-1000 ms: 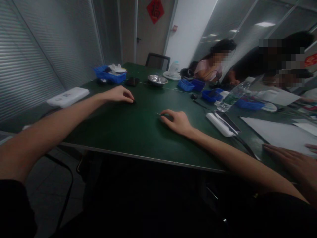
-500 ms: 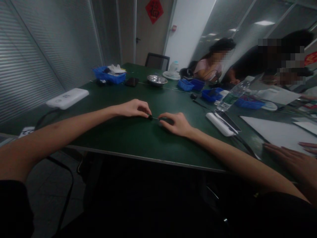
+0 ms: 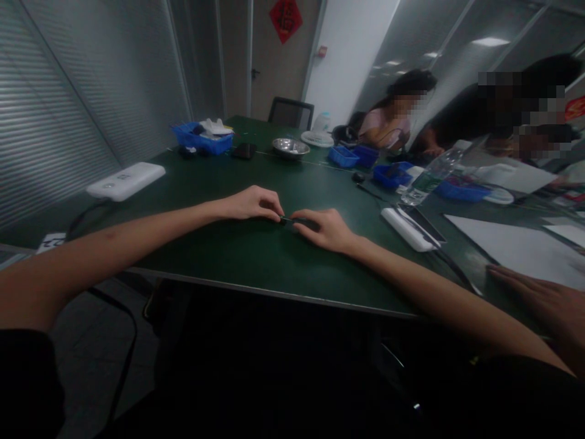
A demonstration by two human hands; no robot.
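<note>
Green tabletop [image 3: 228, 256], center frame: my left hand [image 3: 256, 203] pinches a small black piece [image 3: 283, 221], my right hand [image 3: 326, 229] a thin rod [image 3: 289, 219].

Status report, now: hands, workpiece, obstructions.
Left hand pinching small dark piece. Right hand at thin, pale rod beside piece; grip unclear. White oblong plastic-looking device lies right of both hands.

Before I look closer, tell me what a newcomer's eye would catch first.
Likely the left hand, pinching a small dark piece close to the right hand, mid-picture over the green table. Next, perhaps the red diamond on the door above. Then the clear bottle at right.
</note>
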